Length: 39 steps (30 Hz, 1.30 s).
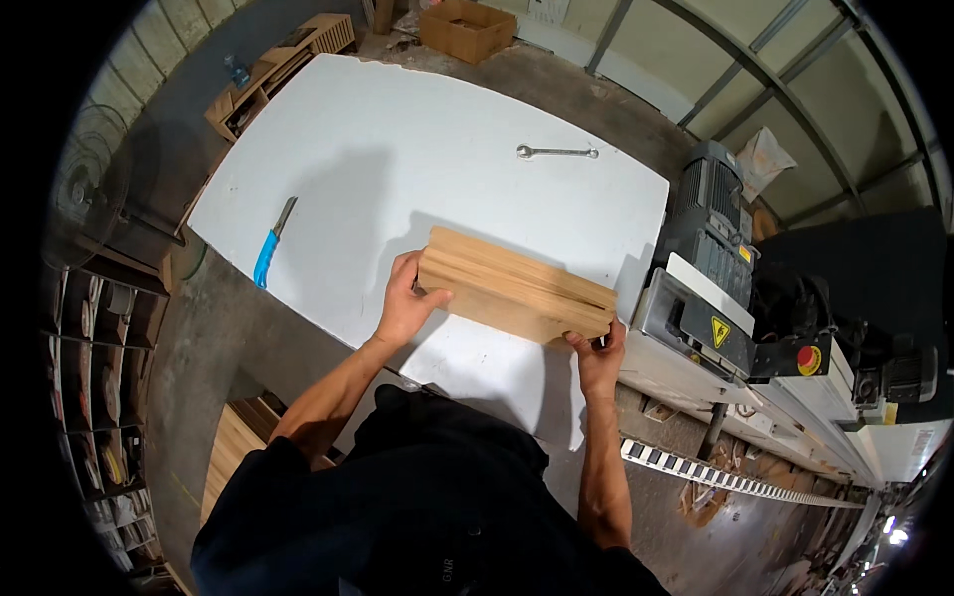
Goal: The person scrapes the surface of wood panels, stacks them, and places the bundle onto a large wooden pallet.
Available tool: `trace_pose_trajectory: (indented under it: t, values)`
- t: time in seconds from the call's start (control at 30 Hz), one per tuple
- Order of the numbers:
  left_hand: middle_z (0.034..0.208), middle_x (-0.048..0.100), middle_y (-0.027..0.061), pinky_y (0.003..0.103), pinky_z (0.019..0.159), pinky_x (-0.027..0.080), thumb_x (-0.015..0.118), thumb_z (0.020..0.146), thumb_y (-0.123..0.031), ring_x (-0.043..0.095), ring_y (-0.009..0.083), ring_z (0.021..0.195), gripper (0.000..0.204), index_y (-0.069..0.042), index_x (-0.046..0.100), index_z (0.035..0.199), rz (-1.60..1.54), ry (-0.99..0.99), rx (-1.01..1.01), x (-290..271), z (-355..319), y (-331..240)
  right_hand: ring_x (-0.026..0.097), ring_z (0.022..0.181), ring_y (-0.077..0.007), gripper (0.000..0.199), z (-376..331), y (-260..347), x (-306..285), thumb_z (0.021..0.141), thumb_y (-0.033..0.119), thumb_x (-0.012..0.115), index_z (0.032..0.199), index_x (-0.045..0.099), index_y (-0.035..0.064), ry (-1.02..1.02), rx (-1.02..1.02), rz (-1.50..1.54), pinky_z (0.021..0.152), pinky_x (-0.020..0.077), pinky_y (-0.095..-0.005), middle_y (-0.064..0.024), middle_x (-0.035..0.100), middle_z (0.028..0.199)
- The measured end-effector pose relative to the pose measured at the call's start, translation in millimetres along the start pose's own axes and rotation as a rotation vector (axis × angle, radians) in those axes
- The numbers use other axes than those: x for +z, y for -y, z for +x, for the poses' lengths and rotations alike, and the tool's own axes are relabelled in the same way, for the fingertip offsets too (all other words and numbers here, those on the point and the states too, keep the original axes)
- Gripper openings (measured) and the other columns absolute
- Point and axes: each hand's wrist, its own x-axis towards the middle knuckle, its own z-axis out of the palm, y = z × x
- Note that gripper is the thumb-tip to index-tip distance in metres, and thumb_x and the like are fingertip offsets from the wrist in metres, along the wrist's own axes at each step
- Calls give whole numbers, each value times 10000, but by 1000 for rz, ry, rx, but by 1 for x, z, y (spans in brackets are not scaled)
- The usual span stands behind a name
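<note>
We hold a stack of wood boards (517, 288) over the white tabletop (397, 149). Our left hand (405, 303) grips one end and our right hand (599, 360) grips the other. A blue knife (270, 245) and a wrench (556, 152) lie farther away.

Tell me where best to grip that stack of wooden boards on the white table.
Probably by its two short ends, as now: left hand on the near-left end, right hand on the right end. The stack of wooden boards is long, so end grips likely keep the pieces aligned.
</note>
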Motion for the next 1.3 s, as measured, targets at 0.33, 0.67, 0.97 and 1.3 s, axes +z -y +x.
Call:
trace_pose_trajectory:
  t: [0.33,0.67,0.97,1.3]
  values:
    - [1461,346,183,352,1060,347,739,760,-76,395,272,1319,821,-6,289,1443,-95,99,205,-11,-20,12,407,1278,-226,827,-17,-18,-12,754,39,761,1443,302,43,139,-152,44,1071,319,-328,-97,387,1409]
    - [1495,322,160,209,629,455,674,813,-64,495,180,1179,867,-30,134,1491,-66,151,170,-15,-21,13,378,1301,-200,786,-18,-18,-11,838,80,694,1467,228,17,245,-60,80,1073,304,-317,-124,353,1470]
    - [1440,400,186,255,817,479,720,772,-67,490,221,1224,833,-17,253,1460,4,170,119,-30,-21,12,438,1254,-186,767,-11,-12,-20,820,24,697,1453,265,-9,295,40,-16,1039,341,-291,-123,407,1441]
    - [1462,365,178,337,1093,330,736,754,-30,393,255,1333,842,5,260,1447,-86,135,120,-20,-29,11,381,1311,-187,723,-15,-15,-18,837,13,674,1441,278,-22,256,-20,-63,1073,291,-295,-119,350,1485]
